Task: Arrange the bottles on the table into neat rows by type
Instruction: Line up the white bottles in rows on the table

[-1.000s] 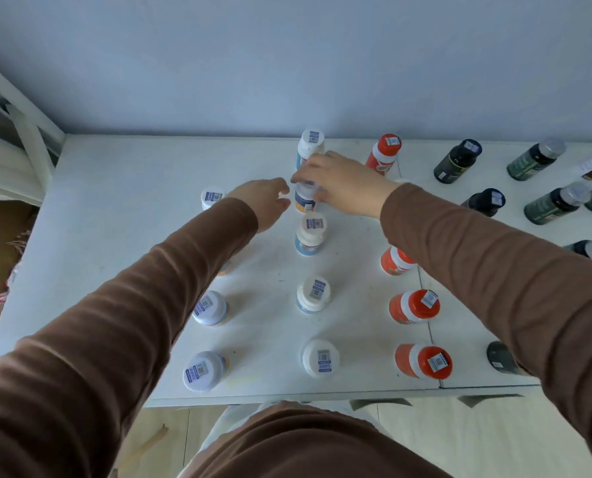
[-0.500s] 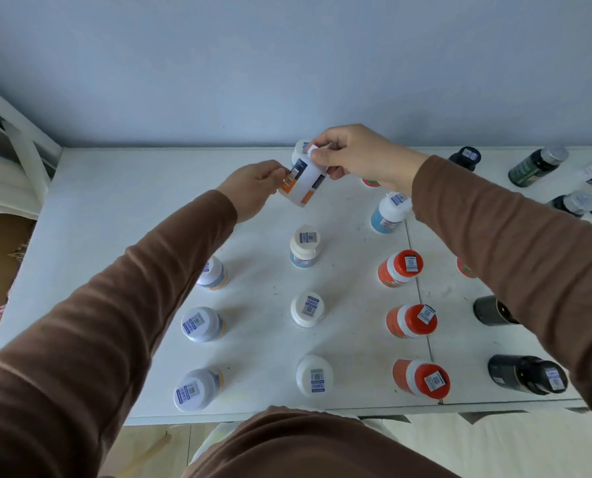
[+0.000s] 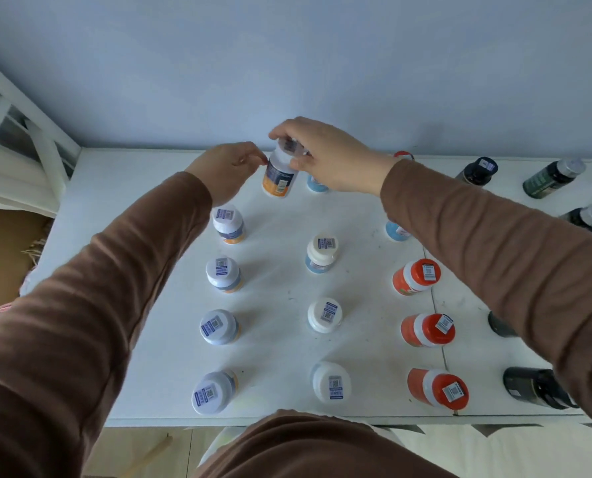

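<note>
A person's right hand [image 3: 325, 157] pinches the white cap of a small orange-labelled bottle [image 3: 280, 174] near the far edge of the worktop [image 3: 129, 215], its fingers curled round the top while the bottle's base hangs just above or barely on the surface; which of the two cannot be told. The left hand [image 3: 223, 170], fingers loosely bent, reaches its fingertips to the bottle's shoulder, touching or nearly so. The bottle sits at the head of the left column, beyond four bottles with pale blue caps [image 3: 218, 327] that run toward the near edge. A middle column of cream-capped bottles [image 3: 323, 315] and a column of red bottles [image 3: 427, 329] stand to its right, with dark bottles [image 3: 536, 388] toward the right edge, some lying on their sides. The bottle looks like rigid plastic, light enough for a fingertip grip and unlikely to break, though its smooth label could slip; the ribbed cap or the shoulder below it seems the surest hold. Its narrow base suggests it tips easily, so it probably wants setting down straight. All caps appear screwed on, and what the bottles hold cannot be seen.
</note>
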The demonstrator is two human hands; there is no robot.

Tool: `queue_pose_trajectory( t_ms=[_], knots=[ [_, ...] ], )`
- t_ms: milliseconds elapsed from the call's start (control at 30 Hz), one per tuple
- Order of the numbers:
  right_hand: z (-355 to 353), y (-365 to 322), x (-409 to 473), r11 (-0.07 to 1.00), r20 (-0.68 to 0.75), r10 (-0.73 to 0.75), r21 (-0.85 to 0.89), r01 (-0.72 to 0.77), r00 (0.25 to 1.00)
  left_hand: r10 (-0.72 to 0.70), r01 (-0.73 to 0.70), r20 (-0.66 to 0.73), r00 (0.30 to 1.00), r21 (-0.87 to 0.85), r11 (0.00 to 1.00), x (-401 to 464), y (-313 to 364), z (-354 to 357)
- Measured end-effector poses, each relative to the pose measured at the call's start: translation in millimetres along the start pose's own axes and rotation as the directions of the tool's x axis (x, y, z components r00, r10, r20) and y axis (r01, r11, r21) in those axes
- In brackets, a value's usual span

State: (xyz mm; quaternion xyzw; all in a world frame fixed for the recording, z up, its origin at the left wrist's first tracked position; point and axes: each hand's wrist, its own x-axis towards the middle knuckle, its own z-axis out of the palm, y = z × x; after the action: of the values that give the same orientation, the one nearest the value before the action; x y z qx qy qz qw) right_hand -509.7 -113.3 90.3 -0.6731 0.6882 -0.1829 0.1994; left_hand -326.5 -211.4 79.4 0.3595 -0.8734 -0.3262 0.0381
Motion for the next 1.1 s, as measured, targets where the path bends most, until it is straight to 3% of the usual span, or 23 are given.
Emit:
queue_pose_trajectory(
  t_ms=[233, 567, 733, 867, 1100],
  knots=[
    [40.8, -22.6, 59.7, 0.937, 0.097, -0.172, -0.29, 0.194, 0.98, -0.194, 0.201, -0.072, 0.978, 0.111, 0.973, -11.0, -50.6, -17.8],
    [75.5, -33.1, 94.0, 0.915, 0.178, -0.144, -0.35, 0.2, 0.973, -0.265, 0.275, -0.077, 0.961, 0.181, 0.944, -26.1, -80.5, -11.7],
    [82.8, -30.0, 94.4, 0.956, 0.18, -0.107, -0.251, 0.151, 0.978, -0.238, 0.245, -0.062, 0.969, 0.193, 0.95, -25.9, -83.1, -10.7],
    [57.9, -26.4, 83.1, 0.98, 0.08, -0.103, -0.161, 0.115, 0.991, -0.154, 0.169, -0.091, 0.984, 0.196, 0.966, -23.2, -74.9, -14.0],
    [-3.3, 29.7, 29.0, 0.981, -0.012, -0.005, -0.192, 0.002, 1.0, 0.013, 0.009, -0.111, 0.994, 0.195, 0.981, -11.2, -26.7, -3.8]
  ],
)
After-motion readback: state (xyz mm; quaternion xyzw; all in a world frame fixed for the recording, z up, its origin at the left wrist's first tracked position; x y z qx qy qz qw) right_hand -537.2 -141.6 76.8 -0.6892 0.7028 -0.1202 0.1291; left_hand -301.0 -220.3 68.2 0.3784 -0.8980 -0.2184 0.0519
